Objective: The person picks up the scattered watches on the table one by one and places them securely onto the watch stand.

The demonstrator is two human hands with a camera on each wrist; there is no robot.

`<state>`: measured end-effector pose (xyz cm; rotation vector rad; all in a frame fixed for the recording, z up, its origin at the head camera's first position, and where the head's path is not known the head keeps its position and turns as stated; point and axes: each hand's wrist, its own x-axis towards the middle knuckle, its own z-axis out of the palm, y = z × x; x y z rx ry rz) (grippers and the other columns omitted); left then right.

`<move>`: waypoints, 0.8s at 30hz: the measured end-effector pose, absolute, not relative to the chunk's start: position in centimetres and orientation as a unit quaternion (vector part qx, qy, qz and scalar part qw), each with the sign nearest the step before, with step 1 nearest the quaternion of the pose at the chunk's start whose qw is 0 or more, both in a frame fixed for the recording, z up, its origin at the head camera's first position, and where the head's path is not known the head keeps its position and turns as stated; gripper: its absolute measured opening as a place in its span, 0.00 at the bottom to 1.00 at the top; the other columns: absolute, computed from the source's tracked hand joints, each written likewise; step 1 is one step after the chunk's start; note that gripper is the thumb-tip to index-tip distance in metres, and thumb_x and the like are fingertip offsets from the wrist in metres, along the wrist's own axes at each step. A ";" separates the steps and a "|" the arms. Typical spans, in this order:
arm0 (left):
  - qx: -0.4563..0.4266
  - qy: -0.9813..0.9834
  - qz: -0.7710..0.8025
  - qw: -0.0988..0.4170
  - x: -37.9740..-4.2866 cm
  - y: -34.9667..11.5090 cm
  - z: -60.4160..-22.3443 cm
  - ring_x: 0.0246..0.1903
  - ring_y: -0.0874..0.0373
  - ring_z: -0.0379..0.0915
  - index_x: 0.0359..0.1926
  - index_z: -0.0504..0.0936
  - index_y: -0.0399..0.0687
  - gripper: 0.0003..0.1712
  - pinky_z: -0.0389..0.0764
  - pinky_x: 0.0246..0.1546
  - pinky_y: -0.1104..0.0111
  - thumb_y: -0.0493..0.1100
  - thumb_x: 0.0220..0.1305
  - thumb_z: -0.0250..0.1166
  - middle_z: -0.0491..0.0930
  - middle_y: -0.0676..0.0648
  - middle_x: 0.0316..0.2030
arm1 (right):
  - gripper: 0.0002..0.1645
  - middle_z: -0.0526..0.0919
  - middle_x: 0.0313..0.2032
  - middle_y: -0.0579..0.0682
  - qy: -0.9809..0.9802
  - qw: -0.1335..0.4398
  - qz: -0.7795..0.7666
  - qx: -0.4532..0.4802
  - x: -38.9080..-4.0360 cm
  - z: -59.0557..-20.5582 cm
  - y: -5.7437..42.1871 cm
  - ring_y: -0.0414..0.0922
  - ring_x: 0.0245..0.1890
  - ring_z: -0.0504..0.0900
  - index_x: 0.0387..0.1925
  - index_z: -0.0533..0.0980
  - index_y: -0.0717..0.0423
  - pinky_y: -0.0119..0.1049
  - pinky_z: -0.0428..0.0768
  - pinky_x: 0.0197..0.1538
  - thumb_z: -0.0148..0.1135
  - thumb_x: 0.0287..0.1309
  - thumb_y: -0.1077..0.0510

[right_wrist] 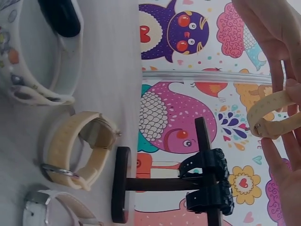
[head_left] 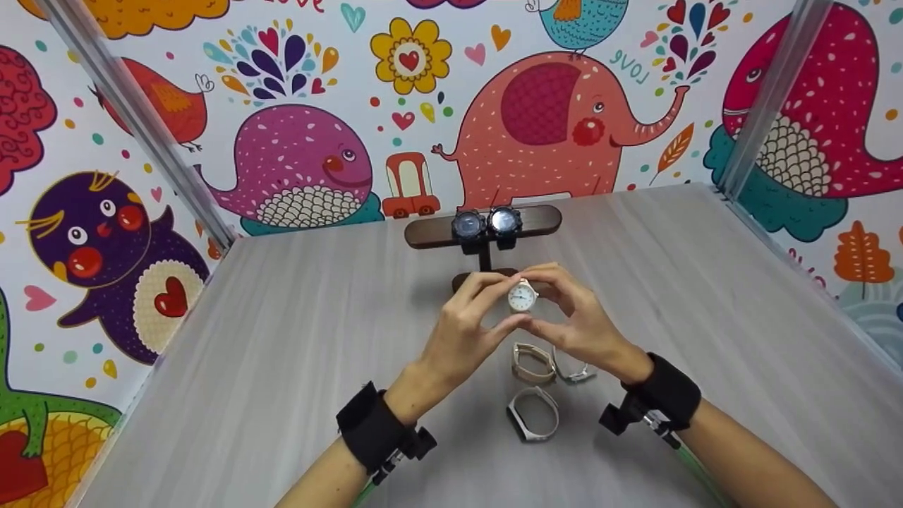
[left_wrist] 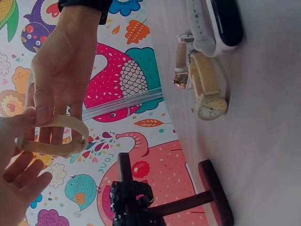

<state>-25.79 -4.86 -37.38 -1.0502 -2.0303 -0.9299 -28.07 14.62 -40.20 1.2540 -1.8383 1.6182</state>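
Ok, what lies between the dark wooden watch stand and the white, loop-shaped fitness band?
In the head view, the left hand and right hand hold a round, white-dialled watch there; nearer the band lie a beige-strapped watch and a white-strapped watch.

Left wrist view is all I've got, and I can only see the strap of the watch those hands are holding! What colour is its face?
Observer: White. The head view shows the held watch from its front.
Operator: Cool! And the white band at the top of my picture, has it got any pictures on it?
Observer: Yes, the right wrist view shows little colourful patterns on its strap.
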 end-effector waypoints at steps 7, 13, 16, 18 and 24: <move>-0.380 -0.796 -0.382 0.276 -27.0 -5.5 -38.0 0.54 0.50 0.79 0.62 0.77 0.35 0.33 0.81 0.59 0.68 0.44 0.58 0.73 0.79 0.39 0.52 | 0.34 0.76 0.55 0.54 -0.683 0.183 0.596 0.381 -29.0 -41.2 14.9 0.37 0.58 0.77 0.59 0.70 0.73 0.29 0.81 0.59 0.70 0.47 0.79; -0.328 -0.823 -0.367 0.283 -29.3 -7.8 -38.5 0.57 0.46 0.78 0.63 0.75 0.32 0.33 0.79 0.63 0.63 0.42 0.59 0.72 0.78 0.37 0.55 | 0.35 0.78 0.56 0.57 -0.726 0.154 0.620 0.255 -31.3 -42.1 17.7 0.36 0.52 0.81 0.60 0.70 0.72 0.28 0.84 0.53 0.69 0.47 0.78; -0.300 -0.845 -0.348 0.273 -30.9 -9.5 -38.9 0.60 0.44 0.75 0.64 0.74 0.32 0.32 0.77 0.64 0.60 0.39 0.61 0.71 0.77 0.36 0.57 | 0.36 0.76 0.57 0.59 -0.752 0.134 0.613 0.201 -32.7 -42.3 19.9 0.35 0.50 0.80 0.62 0.69 0.69 0.26 0.84 0.50 0.70 0.50 0.76; -0.285 -0.859 -0.336 0.261 -31.9 -10.6 -39.3 0.62 0.42 0.72 0.64 0.74 0.31 0.31 0.76 0.65 0.57 0.36 0.61 0.71 0.75 0.35 0.59 | 0.36 0.75 0.57 0.60 -0.768 0.126 0.601 0.181 -33.7 -42.2 21.3 0.34 0.51 0.79 0.63 0.68 0.67 0.26 0.84 0.51 0.70 0.52 0.73; -0.223 -0.896 -0.316 0.217 -34.2 -12.9 -39.3 0.68 0.38 0.65 0.68 0.67 0.28 0.39 0.71 0.69 0.52 0.34 0.59 0.72 0.66 0.31 0.68 | 0.36 0.74 0.58 0.57 -0.811 0.128 0.548 0.158 -36.8 -40.8 23.6 0.39 0.57 0.74 0.65 0.68 0.64 0.31 0.80 0.60 0.71 0.56 0.66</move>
